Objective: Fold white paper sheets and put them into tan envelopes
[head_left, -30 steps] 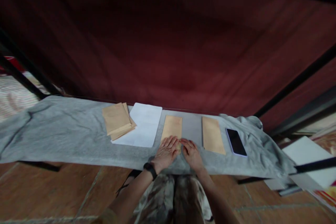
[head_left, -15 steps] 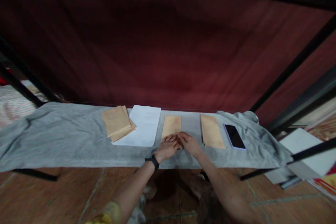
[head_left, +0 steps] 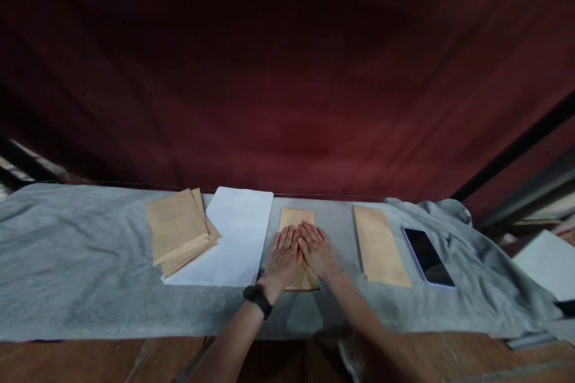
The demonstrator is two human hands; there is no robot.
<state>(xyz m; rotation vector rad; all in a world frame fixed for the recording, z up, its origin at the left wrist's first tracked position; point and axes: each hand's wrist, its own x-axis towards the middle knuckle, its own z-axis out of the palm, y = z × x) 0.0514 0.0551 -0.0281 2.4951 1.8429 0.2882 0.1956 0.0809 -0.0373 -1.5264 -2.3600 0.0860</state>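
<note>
A tan paper envelope [head_left: 298,216] lies flat in the middle of the cloth-covered table, its long side pointing away from me. My left hand [head_left: 285,254] rests palm down on it, fingers stretched out. Beside it and touching it, my right hand [head_left: 316,250] presses flat on the same envelope. Both hands cover the envelope's middle; its far end and near edge show. To the left are white paper sheets [head_left: 242,233], partly under a pile of tan envelopes [head_left: 177,224]. Right of my hands lies another tan envelope or small stack [head_left: 381,245].
A dark-screened phone [head_left: 429,257] with a pale purple edge lies at the right. Grey cloth [head_left: 90,287] covers the table, wrinkled toward both ends. A dark red curtain [head_left: 287,102] hangs behind, and a black frame bar [head_left: 516,146] slants at the right.
My right hand has gone from bent fingers at the envelope's near end to lying flat on it beside the left. Both hands are farther up the envelope. The view has moved closer.
</note>
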